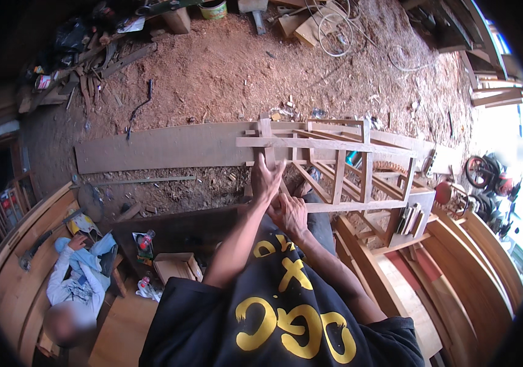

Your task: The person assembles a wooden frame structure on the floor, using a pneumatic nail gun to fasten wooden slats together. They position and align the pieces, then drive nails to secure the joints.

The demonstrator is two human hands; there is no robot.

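A ladder-like wooden frame [365, 177] of pale rails and crosspieces lies on its side in front of me, over a long board. Across its left end runs a short wooden strip [265, 129], partly hidden by my hands. My left hand [265, 178] grips this strip, thumb apart on its right side. Closer to my body, my right hand [290, 214] is closed beside the left end of the near rail [353, 207]. Its fingers seem wrapped round the near part of the strip, though my hand hides most of that spot.
The long flat board [169, 148] stretches left to right on ground strewn with shavings. A person [78, 275] reclines among curved wooden boards at lower left. An open cardboard box [177, 266] stands near my left arm. Large wooden pieces [469, 263] crowd the right. Scrap wood lines the far side.
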